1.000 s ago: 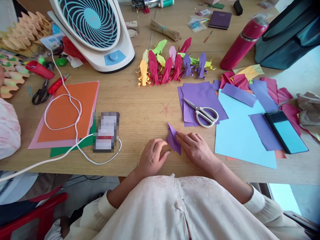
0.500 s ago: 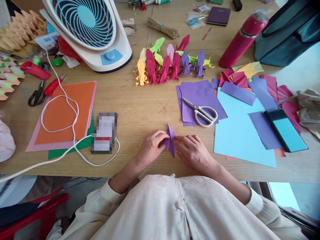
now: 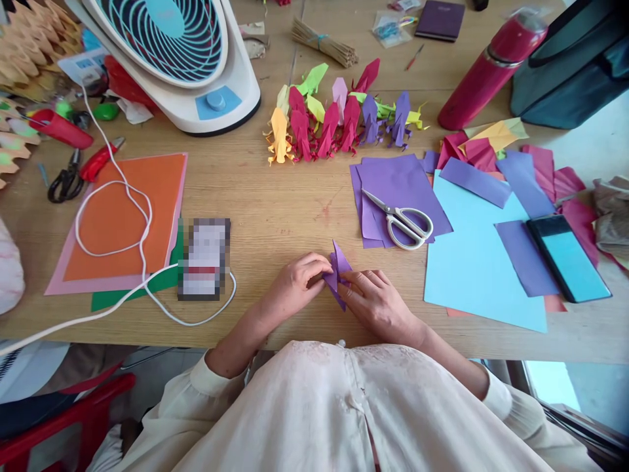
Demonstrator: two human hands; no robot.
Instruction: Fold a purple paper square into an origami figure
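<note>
A small piece of folded purple paper [image 3: 335,274] with pointed ends stands between my two hands, just above the table near its front edge. My left hand [image 3: 305,278] pinches its left side between thumb and fingers. On the other side, the fingers of my right hand [image 3: 378,300] are closed on the paper's right edge and partly cover it. Scissors [image 3: 400,219] with white handles lie to the upper right on a stack of purple sheets [image 3: 396,174]. Folded paper figures [image 3: 328,131] in red, yellow, green and purple stand together farther back.
A fan [image 3: 216,98] stands at the back left, with a white cable [image 3: 143,252] crossing orange sheets [image 3: 118,219] and a phone [image 3: 204,259] nearby. To the right are blue paper [image 3: 457,262], a dark phone [image 3: 570,259], a red flask [image 3: 491,72] and a dark bag [image 3: 555,85].
A flap on the purple paper's right side now shows more widely, and my right fingers have shifted slightly along it. My left hand keeps its pinch. The whole view has shifted a little.
</note>
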